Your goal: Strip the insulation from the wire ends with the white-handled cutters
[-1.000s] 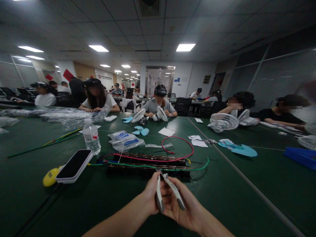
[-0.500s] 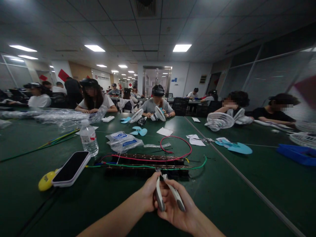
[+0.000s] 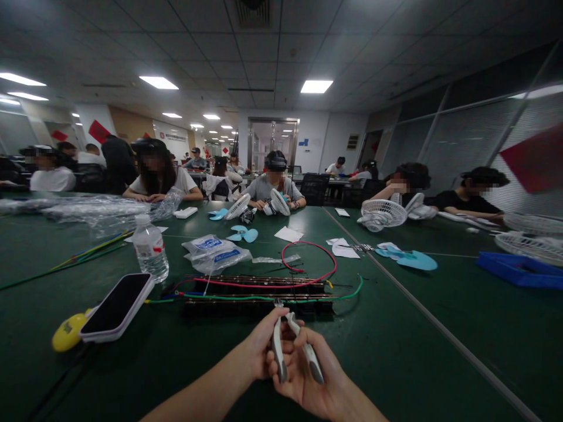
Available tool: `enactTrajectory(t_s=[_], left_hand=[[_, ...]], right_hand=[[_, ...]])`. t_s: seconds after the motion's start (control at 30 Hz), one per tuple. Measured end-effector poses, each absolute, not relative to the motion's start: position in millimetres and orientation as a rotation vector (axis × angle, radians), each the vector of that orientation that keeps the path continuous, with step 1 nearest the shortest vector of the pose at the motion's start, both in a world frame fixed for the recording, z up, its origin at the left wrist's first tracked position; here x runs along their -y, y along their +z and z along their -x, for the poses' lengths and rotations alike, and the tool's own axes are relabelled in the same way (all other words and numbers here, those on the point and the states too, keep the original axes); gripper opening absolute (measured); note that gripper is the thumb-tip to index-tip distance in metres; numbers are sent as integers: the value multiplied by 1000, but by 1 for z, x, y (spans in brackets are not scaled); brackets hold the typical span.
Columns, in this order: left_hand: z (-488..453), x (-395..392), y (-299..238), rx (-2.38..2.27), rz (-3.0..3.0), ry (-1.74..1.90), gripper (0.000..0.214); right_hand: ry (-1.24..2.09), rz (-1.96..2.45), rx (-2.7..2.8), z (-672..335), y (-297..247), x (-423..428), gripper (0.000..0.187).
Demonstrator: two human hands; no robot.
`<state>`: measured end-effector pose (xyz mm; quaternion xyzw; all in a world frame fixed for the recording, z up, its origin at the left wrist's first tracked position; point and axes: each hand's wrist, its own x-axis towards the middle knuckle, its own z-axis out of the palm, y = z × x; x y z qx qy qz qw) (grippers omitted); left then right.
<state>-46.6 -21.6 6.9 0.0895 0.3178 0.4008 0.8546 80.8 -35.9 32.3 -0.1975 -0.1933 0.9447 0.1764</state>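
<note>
Both of my hands are closed around a pair of pliers with white and grey handles, low in the middle of the view. My left hand grips the left handle, its thumb up near the pliers' head. Around the other handle curl the fingers of my right hand. The handles are spread apart. The pliers' jaws point at the near edge of a dark rail strip; whether they touch it I cannot tell. A green wire and a red wire run along the strips, the red one looping up behind.
Left of the strips are a phone, a yellow object and a water bottle. Behind lie plastic bags, blue fan blades and papers. A blue tray is at right. Several people sit across the table.
The view has turned slightly to the right, so the things on the table appear shifted left. My right fingers have shifted a little on the handle; both hands still hold the pliers.
</note>
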Motion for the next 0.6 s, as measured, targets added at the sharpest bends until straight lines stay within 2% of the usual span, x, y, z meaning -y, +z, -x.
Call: enactTrajectory(t_s=[0.2, 0.4, 0.6], left_hand=[[41, 26, 3, -472, -177, 795, 37], [36, 29, -2, -490, -181, 834, 39], [30, 28, -12, -472, -164, 888, 39]], right_hand=[[2602, 775, 540, -83, 32, 38, 40], [2445, 1114, 551, -74, 41, 45, 42], [2371, 1206, 640, -72, 43, 49, 45]])
